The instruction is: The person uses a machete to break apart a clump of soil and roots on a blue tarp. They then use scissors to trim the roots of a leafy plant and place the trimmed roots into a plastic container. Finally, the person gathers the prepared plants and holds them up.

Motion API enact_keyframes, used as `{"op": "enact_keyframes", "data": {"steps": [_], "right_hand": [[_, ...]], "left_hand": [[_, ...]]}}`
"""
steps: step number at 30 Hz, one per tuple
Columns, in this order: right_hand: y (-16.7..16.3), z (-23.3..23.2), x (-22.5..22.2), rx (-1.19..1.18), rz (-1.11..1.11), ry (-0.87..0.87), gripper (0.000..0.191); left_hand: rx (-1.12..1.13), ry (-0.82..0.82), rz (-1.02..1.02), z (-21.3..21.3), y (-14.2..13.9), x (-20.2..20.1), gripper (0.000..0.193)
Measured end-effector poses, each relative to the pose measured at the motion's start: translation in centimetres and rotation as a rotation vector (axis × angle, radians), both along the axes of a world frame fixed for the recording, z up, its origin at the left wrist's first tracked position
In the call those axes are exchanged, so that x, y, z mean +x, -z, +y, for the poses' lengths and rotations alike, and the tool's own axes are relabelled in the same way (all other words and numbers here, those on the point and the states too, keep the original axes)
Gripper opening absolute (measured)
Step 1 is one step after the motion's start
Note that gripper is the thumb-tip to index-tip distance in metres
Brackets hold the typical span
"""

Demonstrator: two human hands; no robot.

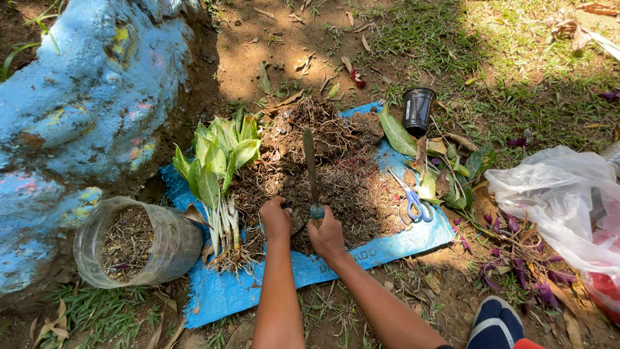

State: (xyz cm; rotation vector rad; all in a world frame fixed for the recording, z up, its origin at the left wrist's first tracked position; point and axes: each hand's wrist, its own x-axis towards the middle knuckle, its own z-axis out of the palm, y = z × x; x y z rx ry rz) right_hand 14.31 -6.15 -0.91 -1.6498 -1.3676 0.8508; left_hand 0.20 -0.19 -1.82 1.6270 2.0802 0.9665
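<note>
Beside the hands (303, 226), scissors (413, 200) and uprooted plants (216, 174) flank the soil pile (336, 168).

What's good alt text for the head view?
Seen from above, a right hand grips an upright knife in a soil pile on a blue tarp, the left hand on the soil beside it. Nearby lie green plants, scissors, a clear jar and a black pot.

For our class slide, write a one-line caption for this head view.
Right hand grips a knife over a soil heap on a blue tarp; left hand rests on soil beside uprooted green plants.
</note>
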Motion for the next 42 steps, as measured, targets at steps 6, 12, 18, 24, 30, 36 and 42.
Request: {"op": "enact_keyframes", "data": {"steps": [6, 12, 18, 24, 30, 36, 42], "right_hand": [[1.9, -0.7, 0.7, -0.358, -0.317, -0.336, 0.018], [2.1, -0.1, 1.3, -0.353, -0.412, -0.296, 0.02], [0.5, 1.7, 1.6, -0.359, -0.342, -0.393, 0.019], [-0.9, 0.4, 0.4, -0.008, -0.064, -0.082, 0.022], [1.0, -0.9, 0.1, -0.319, -0.331, -0.278, 0.024], [-1.0, 0.5, 0.9, -0.281, -0.355, -0.262, 0.02], [-0.2, -0.5, -0.5, -0.044, 0.08, -0.028, 0.024]], "left_hand": [[-0.024, 0.001, 0.052, 0.4, -0.3, 0.0, 0.026], [-0.15, 0.023, -0.025, 0.6, -0.7, -0.5, 0.042], [-0.143, 0.014, 0.103, 0.5, 0.1, 0.6, 0.033], [-0.096, 0.015, 0.058, 0.2, 0.4, 0.5, 0.031], [-0.158, 0.021, 0.173, -0.3, -0.2, 0.3, 0.024], [-0.098, -0.008, 0.123, -0.5, -0.7, -0.3, 0.032], [-0.128, -0.036, 0.116, -0.6, 0.2, 0.2, 0.044]]}}
